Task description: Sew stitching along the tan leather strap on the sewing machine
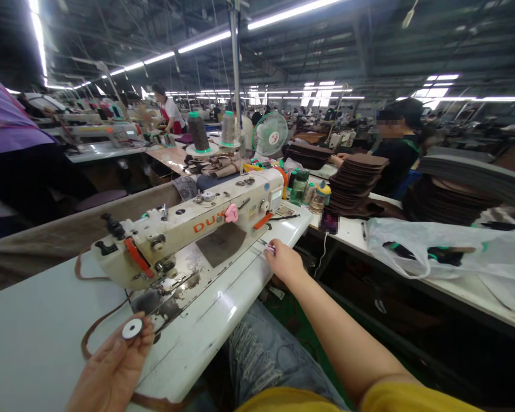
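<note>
At 5 o'clock, our right hand (285,263) pinches a small item (269,248) too tiny for us to name, and at 7 o'clock the bottom edge cuts off our left hand (111,366), whose white disc (132,329) we can't identify for sure. At 3 o'clock, a blur patch (329,222) hides whatever lies on the table (347,237), and a plastic bag (412,234) veils dark items (444,254). At 10 o'clock, the left edge cuts off a purple garment (4,114).
</note>
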A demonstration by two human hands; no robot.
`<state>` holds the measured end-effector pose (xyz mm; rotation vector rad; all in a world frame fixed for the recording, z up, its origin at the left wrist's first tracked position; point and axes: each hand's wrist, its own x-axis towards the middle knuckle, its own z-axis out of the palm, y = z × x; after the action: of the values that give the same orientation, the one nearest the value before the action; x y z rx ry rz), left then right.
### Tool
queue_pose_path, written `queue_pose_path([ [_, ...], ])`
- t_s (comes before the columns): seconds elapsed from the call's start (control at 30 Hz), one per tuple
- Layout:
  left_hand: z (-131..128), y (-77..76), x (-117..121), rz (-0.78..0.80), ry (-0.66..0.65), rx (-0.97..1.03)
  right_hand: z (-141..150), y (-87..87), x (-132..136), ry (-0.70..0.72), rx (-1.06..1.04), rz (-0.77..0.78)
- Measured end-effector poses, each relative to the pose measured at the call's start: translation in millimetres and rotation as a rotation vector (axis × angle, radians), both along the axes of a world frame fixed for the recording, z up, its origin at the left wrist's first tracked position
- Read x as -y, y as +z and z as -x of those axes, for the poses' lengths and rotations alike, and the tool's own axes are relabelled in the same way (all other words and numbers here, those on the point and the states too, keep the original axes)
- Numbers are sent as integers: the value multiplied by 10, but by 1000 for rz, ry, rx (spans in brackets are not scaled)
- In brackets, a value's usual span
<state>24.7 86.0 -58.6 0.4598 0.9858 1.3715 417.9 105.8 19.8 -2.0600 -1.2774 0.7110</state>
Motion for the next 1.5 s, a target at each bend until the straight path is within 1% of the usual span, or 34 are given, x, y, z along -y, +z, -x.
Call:
queue_pose_path([
  [0.07, -20, 18, 2, -4, -3, -6, -20, -23, 56, -16, 133, -33],
  [0.1, -29, 30, 5, -15, -7, -7, 13, -37, 88, 11, 202, -41],
  [0.23, -66, 94, 17, -43, -10, 6, 315, -70, 228, 224, 444, -61],
  [0.4, -109, 175, 39, -86, -28, 24, 677, -39, 381, 459, 489, -63],
  [0.47, -125, 209, 53, -120, -57, 36, 764, -31, 419, 516, 496, -69],
  [0.57, -140, 252, 62, -166, -96, 58, 856, -42, 440, 565, 515, -65],
  [0.73, -147, 282, 63, -216, -127, 84, 972, -74, 449, 626, 576, -100],
  [0.9, -155, 287, 68, -234, -143, 98, 1074, -98, 458, 670, 623, -88],
  [1.07, -141, 277, 63, -252, -164, 96, 1177, -128, 403, 663, 665, -51],
  [1.2, -131, 252, 82, -253, -184, 86, 1273, -144, 357, 682, 651, -59],
  [1.37, -119, 248, 136, -261, -275, 80, 1362, -178, 348, 708, 633, -74],
  [1.43, -111, 251, 153, -267, -309, 76, 1355, -192, 344, 695, 641, -68],
  [1.5, -102, 249, 161, -272, -322, 73, 1320, -194, 332, 644, 651, -55],
])
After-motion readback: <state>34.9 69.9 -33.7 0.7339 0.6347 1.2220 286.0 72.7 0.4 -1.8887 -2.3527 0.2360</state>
